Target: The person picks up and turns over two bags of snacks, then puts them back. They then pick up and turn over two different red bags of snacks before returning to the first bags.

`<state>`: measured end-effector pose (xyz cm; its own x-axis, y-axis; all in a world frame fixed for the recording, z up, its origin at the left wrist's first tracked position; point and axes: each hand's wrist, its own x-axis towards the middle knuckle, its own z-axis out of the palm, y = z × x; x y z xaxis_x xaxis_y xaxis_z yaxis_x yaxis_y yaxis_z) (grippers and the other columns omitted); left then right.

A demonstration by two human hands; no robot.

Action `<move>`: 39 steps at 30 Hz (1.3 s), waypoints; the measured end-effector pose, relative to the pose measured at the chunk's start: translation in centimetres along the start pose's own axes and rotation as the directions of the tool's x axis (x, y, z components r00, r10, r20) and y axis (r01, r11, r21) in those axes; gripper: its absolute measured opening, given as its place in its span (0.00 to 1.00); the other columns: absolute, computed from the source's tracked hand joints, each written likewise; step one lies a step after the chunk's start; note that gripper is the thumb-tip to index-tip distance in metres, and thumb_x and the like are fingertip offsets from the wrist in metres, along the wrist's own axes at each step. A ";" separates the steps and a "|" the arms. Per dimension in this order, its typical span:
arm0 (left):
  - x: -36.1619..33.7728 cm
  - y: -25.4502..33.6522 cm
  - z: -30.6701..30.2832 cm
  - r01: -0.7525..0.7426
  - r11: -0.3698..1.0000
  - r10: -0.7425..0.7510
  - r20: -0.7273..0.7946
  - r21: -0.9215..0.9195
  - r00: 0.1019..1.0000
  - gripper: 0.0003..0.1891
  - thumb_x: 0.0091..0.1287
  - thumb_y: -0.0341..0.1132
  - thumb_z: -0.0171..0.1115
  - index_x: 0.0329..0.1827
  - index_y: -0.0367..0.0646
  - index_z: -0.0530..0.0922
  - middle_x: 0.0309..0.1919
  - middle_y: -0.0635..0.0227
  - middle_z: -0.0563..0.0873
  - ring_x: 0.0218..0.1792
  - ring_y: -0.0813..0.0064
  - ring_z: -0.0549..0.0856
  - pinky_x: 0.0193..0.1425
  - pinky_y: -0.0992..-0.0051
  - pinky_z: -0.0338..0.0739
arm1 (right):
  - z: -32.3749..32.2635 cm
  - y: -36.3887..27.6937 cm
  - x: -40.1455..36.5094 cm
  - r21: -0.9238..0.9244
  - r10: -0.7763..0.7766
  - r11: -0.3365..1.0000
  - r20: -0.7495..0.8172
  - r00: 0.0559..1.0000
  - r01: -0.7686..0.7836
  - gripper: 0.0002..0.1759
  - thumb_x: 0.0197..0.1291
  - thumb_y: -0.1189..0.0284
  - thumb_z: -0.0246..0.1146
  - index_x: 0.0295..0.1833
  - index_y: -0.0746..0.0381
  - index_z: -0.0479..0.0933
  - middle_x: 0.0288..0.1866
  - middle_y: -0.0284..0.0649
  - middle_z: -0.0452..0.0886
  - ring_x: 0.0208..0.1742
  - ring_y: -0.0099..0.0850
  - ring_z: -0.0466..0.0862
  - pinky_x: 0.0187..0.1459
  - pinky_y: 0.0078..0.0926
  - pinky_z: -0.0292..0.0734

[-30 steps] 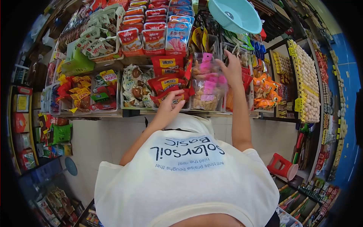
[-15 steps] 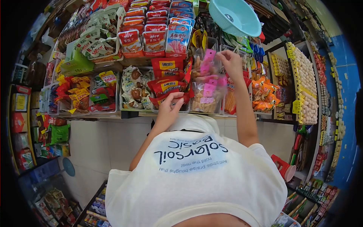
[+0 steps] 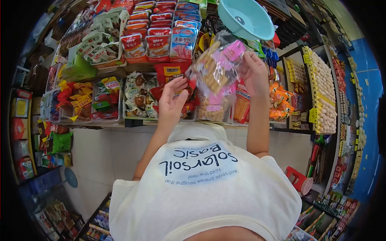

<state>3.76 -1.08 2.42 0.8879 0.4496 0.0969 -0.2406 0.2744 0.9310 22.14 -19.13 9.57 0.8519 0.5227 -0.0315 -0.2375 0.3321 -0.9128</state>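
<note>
My right hand [image 3: 255, 74] grips the upper right edge of a clear bag of tan snack pieces with a pink label [image 3: 217, 66]. The bag is tilted and lifted above the display. Below it, another pink-labelled bag of snacks [image 3: 214, 109] lies in its bin. My left hand [image 3: 173, 96] is raised with fingers apart, just left of the held bag and in front of red snack packets with yellow labels [image 3: 173, 72]. It holds nothing and partly hides those packets.
Brown eggs in white wrappers [image 3: 140, 96] sit left of the red packets. Behind stand rows of red and blue snack packs [image 3: 159, 44] and a turquoise basket [image 3: 246, 18]. Orange packets [image 3: 279, 102] and egg trays [image 3: 321, 92] are at right; a red stool [image 3: 297, 180] is on the floor.
My right hand has lifted the pink-labelled bag up out of the display and turned it toward the left. My left hand has come off the red packets and opened.
</note>
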 end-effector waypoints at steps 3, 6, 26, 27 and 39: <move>0.7 0.7 0.2 0.087 0.981 -0.069 0.103 -0.172 0.992 0.24 0.72 0.32 0.59 0.68 0.35 0.65 0.61 0.61 0.75 0.58 0.77 0.76 0.59 0.74 0.77 | 1.3 1.1 -0.7 0.043 0.093 0.994 0.081 0.992 -0.097 0.06 0.70 0.68 0.57 0.43 0.58 0.75 0.34 0.29 0.82 0.29 0.18 0.83 0.27 0.13 0.75; 0.9 1.9 0.4 0.254 0.930 -0.220 0.149 -0.265 0.964 0.24 0.70 0.31 0.61 0.66 0.34 0.66 0.56 0.62 0.79 0.53 0.79 0.80 0.51 0.78 0.80 | 1.9 1.8 -0.7 0.023 0.118 0.993 0.073 0.990 -0.120 0.06 0.69 0.67 0.59 0.41 0.58 0.75 0.34 0.28 0.82 0.27 0.15 0.80 0.27 0.12 0.73; -2.1 1.5 -2.5 0.305 0.950 -0.301 0.067 -0.066 0.951 0.19 0.66 0.32 0.66 0.57 0.37 0.71 0.44 0.68 0.85 0.38 0.83 0.84 0.39 0.82 0.80 | 5.6 7.2 -7.0 -0.264 0.119 0.958 -0.006 0.993 -0.116 0.12 0.63 0.71 0.66 0.49 0.65 0.80 0.39 0.33 0.85 0.37 0.16 0.81 0.36 0.15 0.75; -2.0 1.5 -2.5 0.311 0.948 -0.307 0.071 -0.068 0.949 0.19 0.66 0.32 0.66 0.57 0.37 0.71 0.44 0.68 0.85 0.38 0.83 0.84 0.39 0.82 0.80 | 5.6 7.2 -7.1 -0.279 0.152 0.949 -0.005 0.988 -0.147 0.12 0.63 0.71 0.66 0.49 0.65 0.80 0.39 0.33 0.85 0.37 0.16 0.81 0.36 0.15 0.75; -0.9 1.4 -4.8 0.264 0.957 -0.272 -0.063 -0.121 0.960 0.15 0.68 0.31 0.63 0.55 0.38 0.74 0.47 0.68 0.83 0.43 0.81 0.84 0.42 0.78 0.84 | 0.9 7.3 -9.0 -0.561 -0.125 0.824 -0.313 0.942 -0.077 0.13 0.64 0.73 0.65 0.51 0.67 0.79 0.40 0.38 0.85 0.40 0.22 0.85 0.38 0.17 0.78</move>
<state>0.77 2.94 1.96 0.8931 0.4109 -0.1830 -0.0435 0.4838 0.8741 12.32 -20.65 3.55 0.9777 0.2054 -0.0431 0.0005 -0.2074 -0.9783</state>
